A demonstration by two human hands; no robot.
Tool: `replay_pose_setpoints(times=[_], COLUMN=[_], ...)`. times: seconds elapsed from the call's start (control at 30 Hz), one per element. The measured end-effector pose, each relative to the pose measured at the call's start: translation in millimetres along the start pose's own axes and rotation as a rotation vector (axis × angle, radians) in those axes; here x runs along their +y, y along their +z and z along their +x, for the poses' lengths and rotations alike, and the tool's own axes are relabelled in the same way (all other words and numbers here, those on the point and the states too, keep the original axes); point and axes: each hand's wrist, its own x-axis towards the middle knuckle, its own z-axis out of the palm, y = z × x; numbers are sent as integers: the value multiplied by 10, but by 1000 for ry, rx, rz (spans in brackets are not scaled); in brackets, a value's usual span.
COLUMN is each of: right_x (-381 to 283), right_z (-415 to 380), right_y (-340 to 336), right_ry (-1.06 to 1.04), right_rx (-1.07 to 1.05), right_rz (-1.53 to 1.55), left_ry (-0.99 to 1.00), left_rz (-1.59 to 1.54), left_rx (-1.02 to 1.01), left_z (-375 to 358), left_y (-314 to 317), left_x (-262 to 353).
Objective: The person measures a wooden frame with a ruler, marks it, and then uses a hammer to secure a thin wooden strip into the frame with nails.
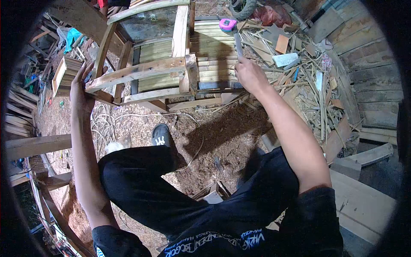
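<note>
A wooden chair-like frame point(141, 73) of pale bars lies in front of me, with a panel of light slats point(209, 51) edged in dark strips. My left hand point(82, 81) is at the frame's left corner, fingers reaching up along its end bar and the palm against the wood. At the panel's right side, my right hand point(251, 73) is closed around the lower end of a narrow grey strip point(238, 45); its fingertips are partly hidden. A pink tape measure point(227, 25) lies by the strip's upper end.
Wood offcuts point(314, 79) and a pale block point(285, 59) are heaped at the right, below a tyre point(242, 7). A loose cable point(102, 122) coils on the shavings-covered floor point(218, 141). Stacked boards point(68, 73) stand left; a plank point(364, 203) lies lower right.
</note>
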Motion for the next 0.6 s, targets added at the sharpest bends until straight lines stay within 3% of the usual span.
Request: replay_pose_setpoints(times=[0.1,0.17,0.2,0.27,0.4,0.47,0.6], right_x=[-10,-52,-70,-104,-177,-207,-81], right_z=[-7,-44,-51,-61,-21,45,153], right_y=[-31,-130,-160,-222,-445,-588,-746], right_ry=[-36,-234,-234,-200,-191,-31,3], right_rx=[-26,-17,-16,-29,49,27,141], right_rz=[-91,-230,-229,-244,-162,-18,191], left_ry=[46,77,78,-1,24,43,54], left_rz=[19,116,116,45,61,49,-33], left_rx=[-59,8,8,-12,1,8,-49], left_z=[19,-13,-8,6,-18,-24,75], left_y=[-31,19,13,-3,29,48,-86], left_x=[-17,-6,5,18,17,17,-20])
